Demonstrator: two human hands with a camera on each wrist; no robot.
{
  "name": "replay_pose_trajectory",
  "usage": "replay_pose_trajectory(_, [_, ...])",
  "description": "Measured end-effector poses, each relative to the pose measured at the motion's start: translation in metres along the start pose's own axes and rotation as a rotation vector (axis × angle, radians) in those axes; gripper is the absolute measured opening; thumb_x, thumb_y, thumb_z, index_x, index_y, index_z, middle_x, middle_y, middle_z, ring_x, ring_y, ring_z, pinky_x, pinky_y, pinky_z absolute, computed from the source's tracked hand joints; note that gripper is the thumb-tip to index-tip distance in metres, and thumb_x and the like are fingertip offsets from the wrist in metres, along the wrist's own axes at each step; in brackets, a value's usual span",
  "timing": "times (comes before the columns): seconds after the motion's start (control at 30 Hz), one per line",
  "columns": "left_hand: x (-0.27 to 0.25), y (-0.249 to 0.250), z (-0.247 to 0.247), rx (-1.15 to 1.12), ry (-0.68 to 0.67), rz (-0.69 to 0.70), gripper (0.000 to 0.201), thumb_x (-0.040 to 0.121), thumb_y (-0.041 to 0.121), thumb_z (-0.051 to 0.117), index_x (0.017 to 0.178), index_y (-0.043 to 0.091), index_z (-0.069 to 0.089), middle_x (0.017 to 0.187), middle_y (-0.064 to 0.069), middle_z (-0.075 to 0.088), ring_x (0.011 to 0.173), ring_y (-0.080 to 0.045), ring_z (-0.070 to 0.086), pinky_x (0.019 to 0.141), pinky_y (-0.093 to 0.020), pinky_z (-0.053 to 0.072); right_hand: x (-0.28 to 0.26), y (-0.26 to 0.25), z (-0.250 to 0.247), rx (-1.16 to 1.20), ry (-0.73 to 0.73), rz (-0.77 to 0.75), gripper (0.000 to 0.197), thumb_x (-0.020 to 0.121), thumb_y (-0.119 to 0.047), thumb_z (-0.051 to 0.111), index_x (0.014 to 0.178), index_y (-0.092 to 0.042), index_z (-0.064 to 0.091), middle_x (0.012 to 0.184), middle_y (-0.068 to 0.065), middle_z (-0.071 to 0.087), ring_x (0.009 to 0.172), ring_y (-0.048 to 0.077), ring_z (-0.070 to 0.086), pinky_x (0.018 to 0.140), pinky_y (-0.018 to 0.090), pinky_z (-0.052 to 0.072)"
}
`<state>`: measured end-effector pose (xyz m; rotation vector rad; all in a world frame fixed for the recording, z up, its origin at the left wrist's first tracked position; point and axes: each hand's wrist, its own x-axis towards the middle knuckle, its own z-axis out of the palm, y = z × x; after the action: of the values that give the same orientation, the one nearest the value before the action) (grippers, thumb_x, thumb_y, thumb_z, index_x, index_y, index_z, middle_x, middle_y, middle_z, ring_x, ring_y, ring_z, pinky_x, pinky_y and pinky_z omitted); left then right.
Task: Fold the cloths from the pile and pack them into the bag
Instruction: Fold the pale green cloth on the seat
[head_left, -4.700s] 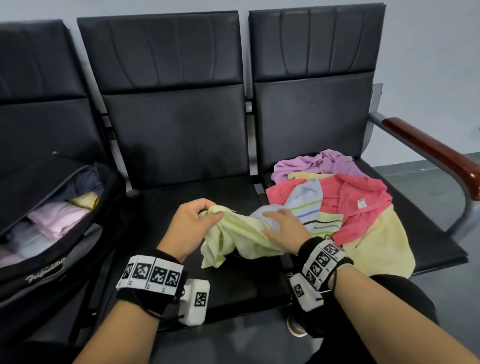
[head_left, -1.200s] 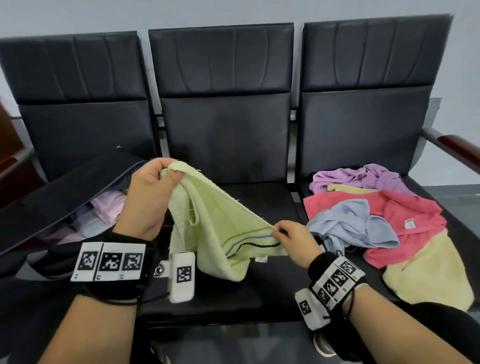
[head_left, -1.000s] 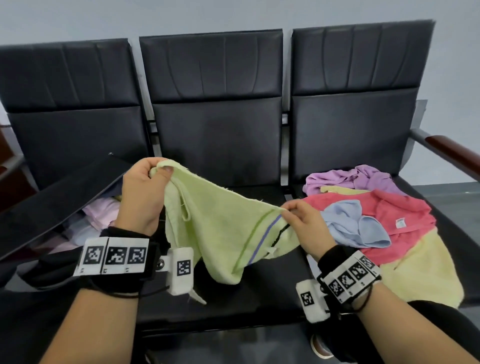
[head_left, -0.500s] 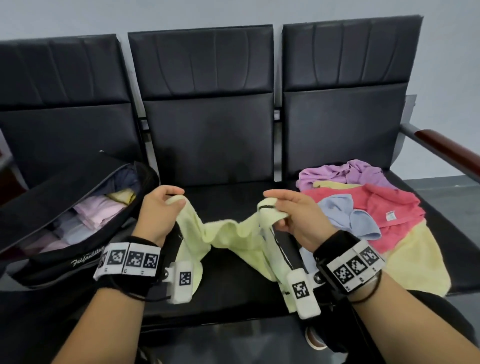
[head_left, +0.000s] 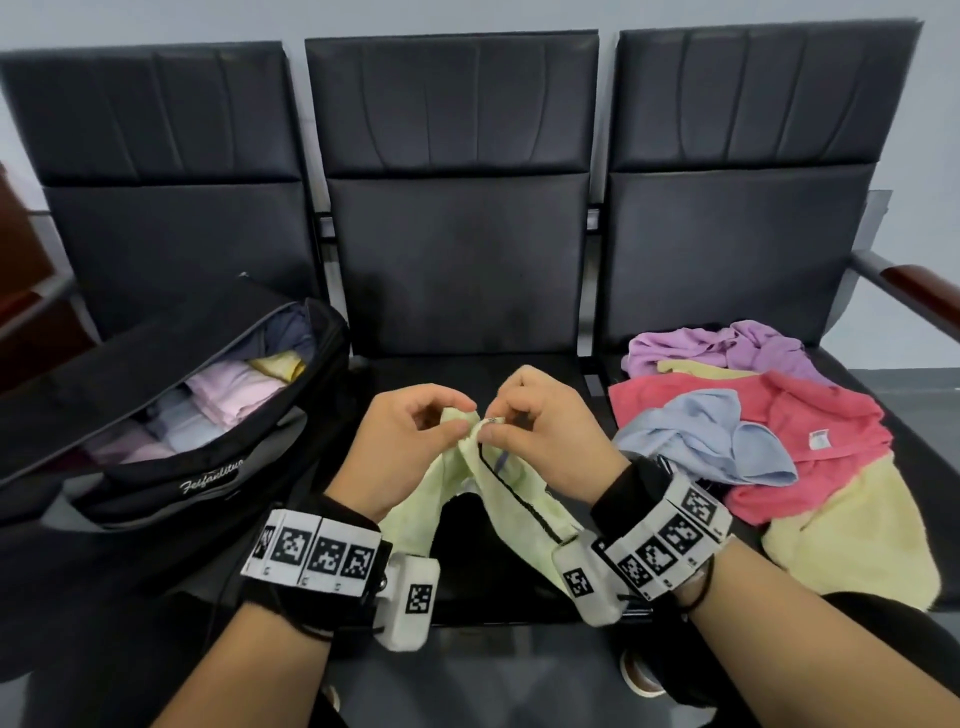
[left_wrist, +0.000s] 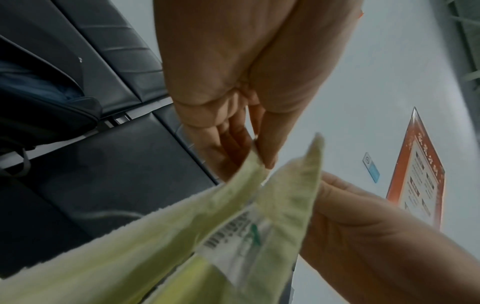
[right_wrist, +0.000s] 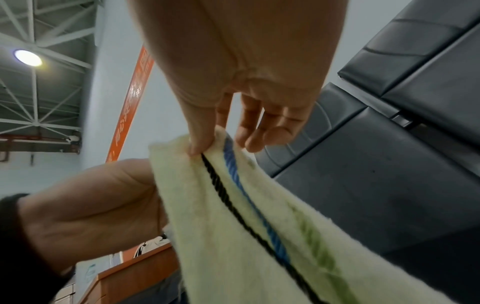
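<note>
The left hand (head_left: 402, 447) and right hand (head_left: 545, 436) each pinched 1 upper corner of the pale green terry cloth with black and blue stripes (head_left: 498, 499), corners almost touching. Left of the grip lay the open black fabric bag (head_left: 208, 467); right of it, the pile of crumpled coloured cloths (head_left: 810, 447).

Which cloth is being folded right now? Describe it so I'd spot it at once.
Find the middle seat of the three black chairs. Just above it, the left hand and right hand pinch two corners of a pale green cloth together. Unlike the pile's cloths, it's held up and has black and blue stripes.
</note>
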<state>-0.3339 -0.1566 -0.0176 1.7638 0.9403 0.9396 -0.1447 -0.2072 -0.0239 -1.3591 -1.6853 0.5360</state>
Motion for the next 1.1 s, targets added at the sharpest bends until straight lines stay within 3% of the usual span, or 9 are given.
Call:
replay_pose_trajectory(0.07, [-0.003, 0.002, -0.001, -0.027, -0.01, -0.012, 0.02, 0.083, 0.009, 0.079, 0.092, 0.028, 0.078, 0.089, -0.001, 0.077, 0.085, -0.027, 0.071, 0.077, -0.037, 0.058, 0.003, -0.002, 0.004, -0.025, 0.013, -0.008, 0.013, 0.078, -0.032, 0.073, 0.069, -0.031, 0.063, 0.083, -0.008, 0.06, 0.072, 0.01, 0.059, 0.067, 0.025, 0.047])
replay_pose_trajectory(0.17, [-0.006, 0.004, -0.004, -0.085, -0.015, -0.031, 0.019, 0.084, 0.006, 0.077, 0.094, 0.022, 0.079, 0.091, -0.002, 0.078, 0.087, -0.021, 0.074, 0.078, -0.033, 0.06, 0.004, -0.003, 0.01, -0.046, 0.051, 0.053, 0.018, 0.081, -0.034, 0.07, 0.069, -0.025, 0.06, 0.066, -0.002, 0.062, 0.059, 0.009, 0.054, 0.058, 0.029, 0.045])
replay_pose_trajectory(0.27, [-0.009, 0.003, -0.007, -0.143, -0.008, -0.038, 0.018, 0.083, 0.005, 0.078, 0.095, 0.019, 0.079, 0.091, -0.003, 0.078, 0.088, -0.02, 0.075, 0.075, -0.027, 0.059, 0.004, -0.003, 0.015, -0.063, 0.072, 0.061, 0.022, 0.083, -0.036, 0.071, 0.068, -0.027, 0.058, 0.059, -0.004, 0.055, 0.055, 0.007, 0.047, 0.053, 0.019, 0.039])
replay_pose_trajectory(0.5, [-0.013, 0.004, -0.009, -0.188, 0.008, -0.072, 0.029, 0.074, 0.022, 0.071, 0.102, 0.017, 0.078, 0.097, -0.003, 0.078, 0.093, -0.02, 0.075, 0.083, -0.036, 0.06, 0.005, -0.004, 0.02, -0.1, 0.094, 0.077, 0.025, 0.085, -0.034, 0.069, 0.065, -0.028, 0.055, 0.055, -0.009, 0.049, 0.054, 0.005, 0.046, 0.054, 0.021, 0.037])
replay_pose_trajectory(0.57, [-0.015, 0.002, -0.01, -0.15, 0.015, -0.055, 0.026, 0.079, 0.022, 0.077, 0.104, 0.019, 0.078, 0.097, 0.001, 0.078, 0.092, -0.016, 0.074, 0.082, -0.031, 0.059, 0.005, -0.003, 0.02, -0.111, 0.095, 0.073, 0.026, 0.085, -0.033, 0.069, 0.064, -0.029, 0.054, 0.054, -0.01, 0.049, 0.054, 0.006, 0.046, 0.054, 0.021, 0.037])
replay_pose_trajectory(0.67, [-0.014, -0.003, -0.01, -0.054, 0.054, -0.023, 0.023, 0.08, 0.018, 0.083, 0.102, 0.021, 0.078, 0.089, 0.008, 0.077, 0.081, -0.004, 0.071, 0.071, -0.017, 0.053, 0.005, -0.005, 0.02, -0.121, 0.081, 0.067, 0.026, 0.086, -0.033, 0.068, 0.064, -0.029, 0.054, 0.054, -0.01, 0.049, 0.054, 0.006, 0.046, 0.055, 0.021, 0.037])
replay_pose_trajectory(0.93, [-0.012, -0.005, -0.014, 0.169, 0.088, 0.074, 0.012, 0.082, 0.013, 0.081, 0.09, 0.021, 0.078, 0.079, 0.009, 0.073, 0.067, -0.003, 0.063, 0.062, -0.014, 0.047, 0.004, -0.002, 0.022, -0.127, -0.035, 0.034, 0.017, 0.086, -0.039, 0.07, 0.074, -0.029, 0.063, 0.061, -0.011, 0.056, 0.058, 0.005, 0.05, 0.055, 0.016, 0.037])
replay_pose_trajectory(1.03, [-0.013, -0.002, -0.023, 0.223, 0.089, 0.133, 0.015, 0.082, 0.005, 0.077, 0.089, 0.019, 0.076, 0.082, 0.007, 0.072, 0.069, -0.007, 0.064, 0.065, -0.021, 0.05, -0.001, 0.013, 0.018, -0.127, -0.177, 0.054, 0.019, 0.082, -0.043, 0.069, 0.076, -0.025, 0.065, 0.066, -0.004, 0.061, 0.06, 0.01, 0.053, 0.058, 0.027, 0.045])
replay_pose_trajectory(1.1, [-0.012, 0.0, -0.032, 0.233, 0.12, 0.171, 0.017, 0.082, 0.002, 0.074, 0.088, 0.018, 0.075, 0.085, 0.006, 0.072, 0.073, -0.013, 0.066, 0.069, -0.028, 0.053, -0.007, 0.03, 0.016, -0.208, -0.278, 0.079, 0.031, 0.082, -0.042, 0.071, 0.073, -0.013, 0.061, 0.065, 0.004, 0.055, 0.064, 0.02, 0.051, 0.063, 0.038, 0.045])
